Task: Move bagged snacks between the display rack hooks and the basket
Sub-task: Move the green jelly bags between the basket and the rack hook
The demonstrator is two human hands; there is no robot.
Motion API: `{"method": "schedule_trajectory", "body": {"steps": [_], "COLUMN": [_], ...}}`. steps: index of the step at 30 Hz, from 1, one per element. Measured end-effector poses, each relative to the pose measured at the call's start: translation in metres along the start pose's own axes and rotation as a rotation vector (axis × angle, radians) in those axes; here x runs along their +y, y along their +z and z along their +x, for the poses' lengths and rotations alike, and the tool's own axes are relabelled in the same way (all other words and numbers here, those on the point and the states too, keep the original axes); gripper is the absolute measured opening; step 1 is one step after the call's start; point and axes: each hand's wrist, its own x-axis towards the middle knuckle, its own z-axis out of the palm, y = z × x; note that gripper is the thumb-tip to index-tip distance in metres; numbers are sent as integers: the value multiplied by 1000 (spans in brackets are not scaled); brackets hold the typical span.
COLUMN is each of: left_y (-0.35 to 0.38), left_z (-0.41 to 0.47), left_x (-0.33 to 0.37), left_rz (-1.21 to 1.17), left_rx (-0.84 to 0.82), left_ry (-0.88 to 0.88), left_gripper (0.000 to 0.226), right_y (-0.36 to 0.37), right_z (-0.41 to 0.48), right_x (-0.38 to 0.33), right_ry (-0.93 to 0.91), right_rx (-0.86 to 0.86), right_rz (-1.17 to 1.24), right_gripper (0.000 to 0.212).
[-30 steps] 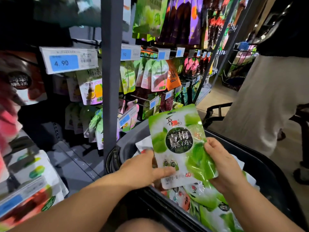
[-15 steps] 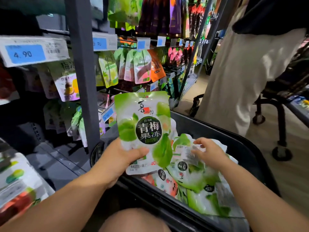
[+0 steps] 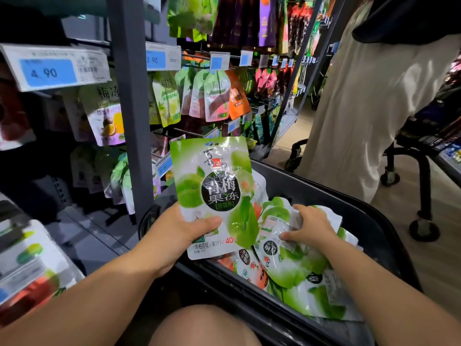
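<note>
Left hand (image 3: 174, 236) grips a green bag (image 3: 214, 193) by its lower left corner, thumb across the front. It holds the bag upright above the near edge of the basket (image 3: 369, 221), face to the camera and clear of the rack (image 3: 129, 96). Right hand (image 3: 311, 226) is down in the basket, fingers and thumb curled round the crumpled top of a second bag (image 3: 277, 226) on the pile (image 3: 299, 273).

By my reading the job is well short of done. One bag is lifted and one is being picked up, but many green and red bags lie loose in the basket. If they are bound for the hooks (image 3: 197, 57), neither held bag has reached one.

Other bags (image 3: 216, 98) already hang in rows on the rack. Which hook is meant for the green ones, and whether it has room, is probably on the dim lower row, though I cannot make it out.
</note>
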Motion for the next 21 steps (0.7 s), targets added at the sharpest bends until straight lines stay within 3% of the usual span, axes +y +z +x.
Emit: {"method": "schedule_trajectory", "body": {"steps": [3, 6, 14, 19, 21], "left_y": [0, -1, 0, 0, 0], "left_z": [-1, -2, -1, 1, 1], "left_x": [1, 1, 1, 1, 1], "left_rz": [2, 11, 30, 31, 34], "left_rx": [-3, -10, 10, 18, 12], "left_ry": [-2, -3, 8, 15, 12], "left_gripper": [59, 56, 60, 63, 62], "right_y": [-6, -13, -21, -21, -19], "right_z": [-2, -1, -3, -20, -23], "right_x": [4, 7, 0, -16, -19], "right_ry": [11, 18, 227, 257, 187], "right_rx": [66, 131, 264, 59, 9], "right_rz": [95, 192, 503, 219, 74], "right_gripper": [46, 22, 30, 47, 59]}}
